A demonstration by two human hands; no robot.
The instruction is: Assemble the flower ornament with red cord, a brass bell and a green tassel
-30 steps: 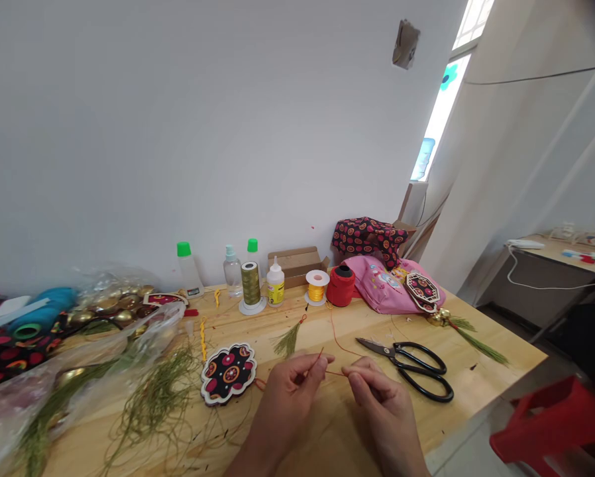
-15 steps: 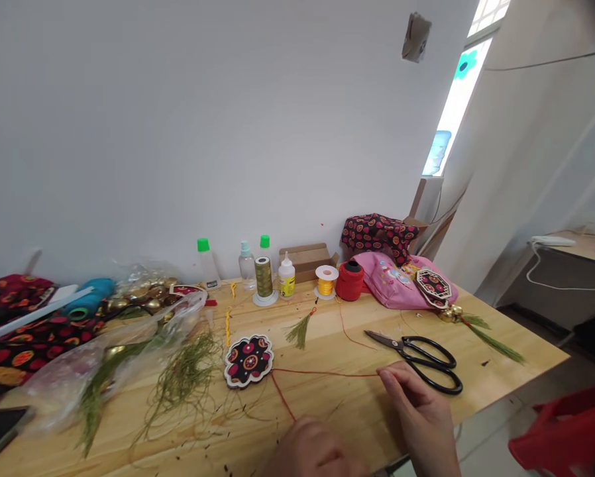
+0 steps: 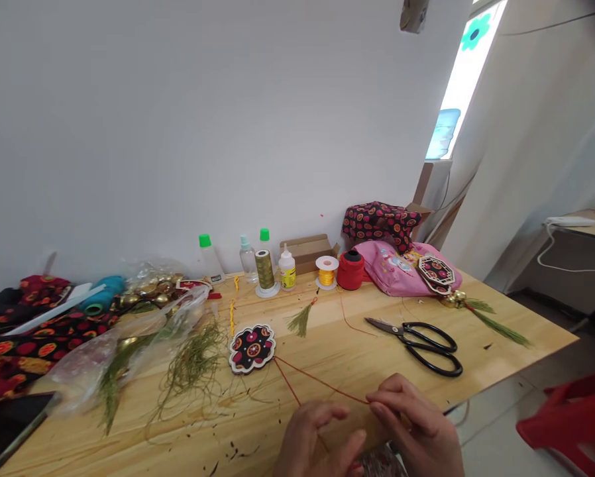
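Note:
A flower-shaped pendant (image 3: 252, 349) with dark patterned fabric and a pale scalloped rim lies flat on the table. Two strands of red cord (image 3: 322, 379) run from its right edge to my hands. Between thumb and fingertips, my right hand (image 3: 417, 424) pinches the end of one strand. The other strand runs straight to my left hand (image 3: 312, 440) and disappears behind it; the thumb and forefinger there are spread, while the lower fingers are mostly hidden. Black-handled scissors (image 3: 419, 343) lie beyond my right hand. A small green tassel (image 3: 301, 319) rests behind the pendant.
Green threads (image 3: 191, 364) and a plastic bag (image 3: 86, 368) spread over the left side, near a dark phone (image 3: 12, 430). Along the wall stand a glue bottle (image 3: 287, 270), a yellow spool (image 3: 326, 272) and a red thread cone (image 3: 350, 270). A finished pendant (image 3: 436, 273) leans on a pink bag (image 3: 389, 281).
My right hand has come nearer the table's front edge, its strand now slanting down. My left hand has risen into view, thumb and forefinger parted. The view has tilted slightly downward.

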